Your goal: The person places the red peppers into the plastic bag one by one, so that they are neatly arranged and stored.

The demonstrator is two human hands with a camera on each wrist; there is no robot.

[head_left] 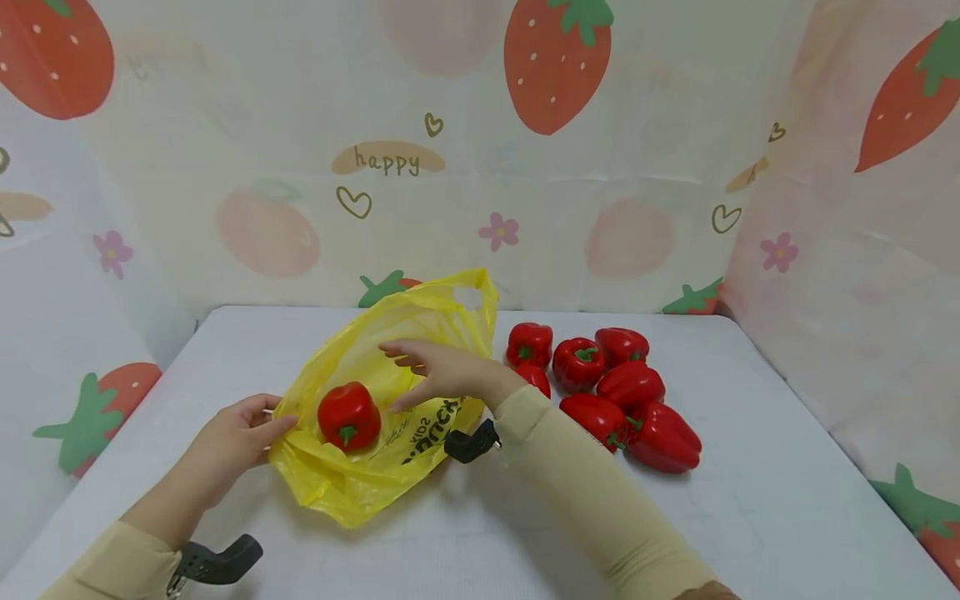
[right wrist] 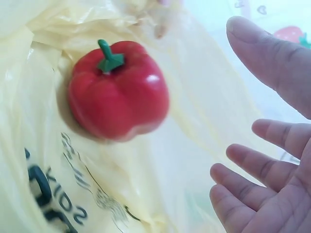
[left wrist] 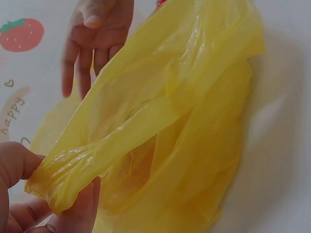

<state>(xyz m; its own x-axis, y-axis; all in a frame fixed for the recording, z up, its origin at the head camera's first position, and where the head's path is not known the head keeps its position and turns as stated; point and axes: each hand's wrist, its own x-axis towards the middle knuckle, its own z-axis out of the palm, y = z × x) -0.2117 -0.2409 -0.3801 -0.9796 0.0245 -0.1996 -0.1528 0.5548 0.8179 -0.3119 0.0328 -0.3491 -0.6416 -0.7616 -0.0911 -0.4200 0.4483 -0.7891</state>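
A yellow plastic bag [head_left: 390, 400] lies open on the white table [head_left: 750, 517], with one red bell pepper [head_left: 348, 415] inside it. My left hand [head_left: 240, 437] pinches the bag's left edge [left wrist: 68, 179] between thumb and fingers. My right hand [head_left: 435, 371] hovers inside the bag's mouth with fingers spread and holds nothing; in the right wrist view the pepper [right wrist: 116, 90] lies just left of those fingers [right wrist: 262, 165]. The right hand [left wrist: 95, 34] also shows beyond the bag [left wrist: 184, 121] in the left wrist view.
Several more red bell peppers [head_left: 607, 392] sit in a cluster on the table to the right of the bag. A strawberry-print cloth [head_left: 480, 167] walls the table at the back and both sides.
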